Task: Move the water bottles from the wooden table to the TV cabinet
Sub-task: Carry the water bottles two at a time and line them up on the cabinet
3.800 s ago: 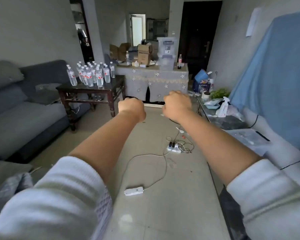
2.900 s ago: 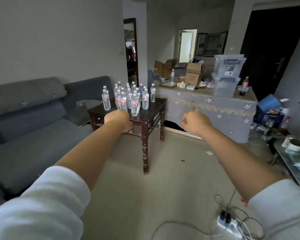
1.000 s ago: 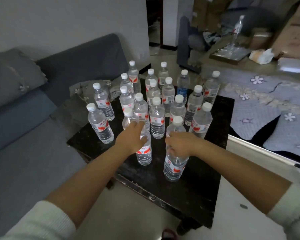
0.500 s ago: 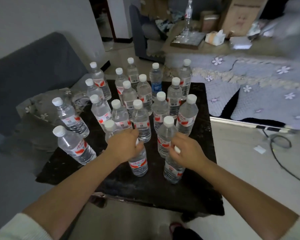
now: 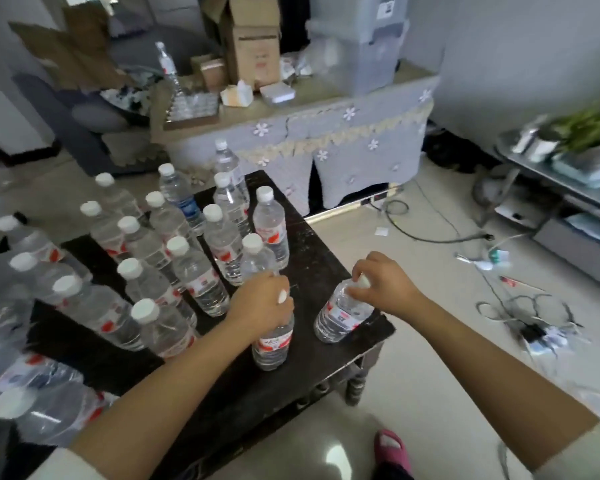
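Observation:
Several clear water bottles (image 5: pixel 194 275) with white caps and red labels stand on the dark wooden table (image 5: pixel 312 271). My left hand (image 5: pixel 260 303) grips the neck of one bottle (image 5: pixel 272 344) near the table's front edge. My right hand (image 5: pixel 381 285) pinches the cap and neck of another bottle (image 5: pixel 340 315) that tilts near the table's right corner. The glass-topped TV cabinet (image 5: pixel 568 188) runs along the right wall.
A cloth-covered table (image 5: pixel 326 133) behind holds cardboard boxes, a plastic bin and one more bottle. Cables and a power strip (image 5: pixel 534 330) lie on the floor to the right. My pink slipper (image 5: pixel 392 448) shows below. More bottles lie at the far left.
I walked from the room's middle up to the wooden table. Both hands closed round the necks of two front bottles, and my view has swung right; the right bottle now tilts.

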